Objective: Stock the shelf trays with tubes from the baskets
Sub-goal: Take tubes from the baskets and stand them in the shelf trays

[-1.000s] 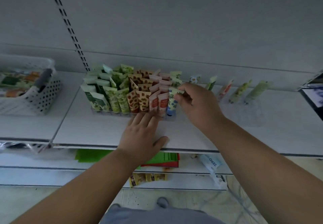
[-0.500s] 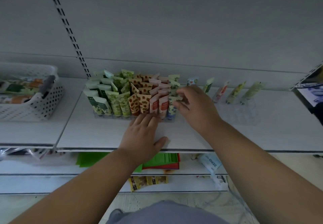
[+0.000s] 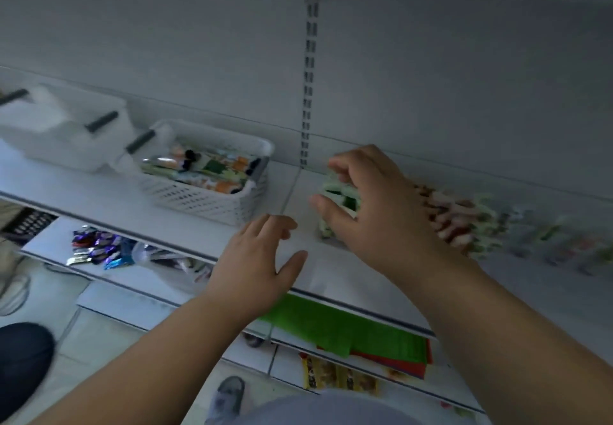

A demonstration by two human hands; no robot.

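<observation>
Closest to us, our left hand (image 3: 255, 258) hangs over the front edge of the white shelf (image 3: 331, 272), palm down, fingers spread and loose, its grip released with nothing in it. Just beyond and to the right, our right hand (image 3: 374, 205) reaches over the left end of the rows of tubes (image 3: 457, 222) standing on the shelf. Its fingers are curled above the green-and-white tubes (image 3: 335, 192) at that end and the thumb is set apart at the near side; motion blur keeps us from telling whether that grip is grasping a tube or only touching the tops. The tubes run off to the right in a blurred band of green, orange and pink. To the left, apart from the rows, a white perforated basket (image 3: 205, 199) sits on the same shelf with more tubes lying inside. Farther left and back sits another white basket (image 3: 63, 132), with dark handles, its contents not visible to us.
</observation>
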